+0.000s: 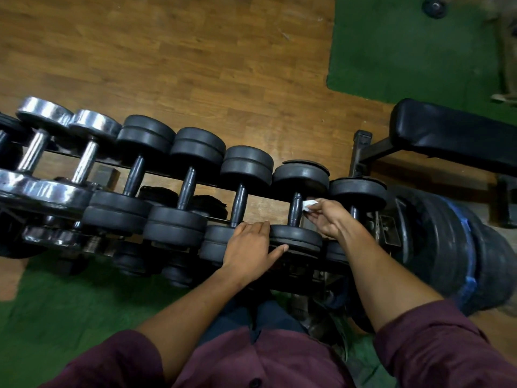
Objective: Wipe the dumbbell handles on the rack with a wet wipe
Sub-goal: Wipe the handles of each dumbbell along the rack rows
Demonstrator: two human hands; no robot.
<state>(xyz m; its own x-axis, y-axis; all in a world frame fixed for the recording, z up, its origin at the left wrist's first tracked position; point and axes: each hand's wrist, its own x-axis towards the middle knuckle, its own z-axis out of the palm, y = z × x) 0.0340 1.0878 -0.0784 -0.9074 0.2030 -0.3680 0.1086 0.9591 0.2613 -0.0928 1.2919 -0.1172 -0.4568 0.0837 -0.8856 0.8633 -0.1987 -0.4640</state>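
Black metal rack [260,198] on wood floor [167,65], row of black dumbbells [193,182], two chrome dumbbells [84,161]

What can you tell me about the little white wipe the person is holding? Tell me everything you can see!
The wet wipe is small, white and crumpled into a little wad. The right hand pinches it at the fingertips and holds it against the right side of a dark dumbbell handle, close under the far weight plate. Only a bit of it peeks out past the fingers. Whether it is damp cannot be seen.

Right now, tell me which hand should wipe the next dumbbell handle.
Right. The right hand already pinches the wet wipe against a black dumbbell handle; the left hand only rests on the weight plates.
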